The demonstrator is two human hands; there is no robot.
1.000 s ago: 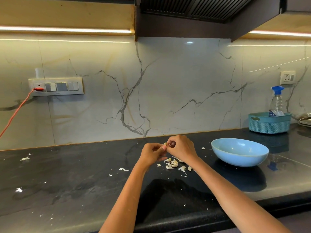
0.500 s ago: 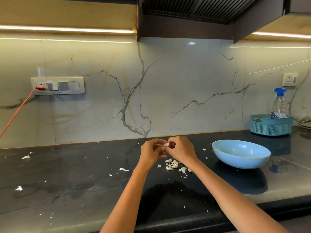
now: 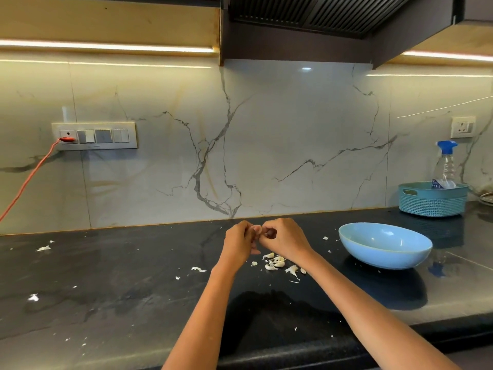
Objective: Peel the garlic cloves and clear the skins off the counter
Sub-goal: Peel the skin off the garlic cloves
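From the head camera, both hands are up over the black counter (image 3: 106, 289), close together and touching. The left hand (image 3: 238, 243) and the right hand (image 3: 284, 240) have their fingers curled in, pinching one small garlic clove (image 3: 257, 228) between them. Only a tiny pale bit of it shows, so I cannot tell how much skin is on it.

Right under the hands lies a little pile of garlic skins (image 3: 278, 264). More white bits are spread far to the left (image 3: 42, 248) and along the front edge.

A light blue bowl (image 3: 384, 247) sits just to the right, and it looks like the place for peeled cloves.

To do this step well, I think one hand should hold the clove firmly while the other picks at a loose edge of skin and pulls it away. Peeling right above the pile keeps the mess in one spot, so sweeping up is easier.
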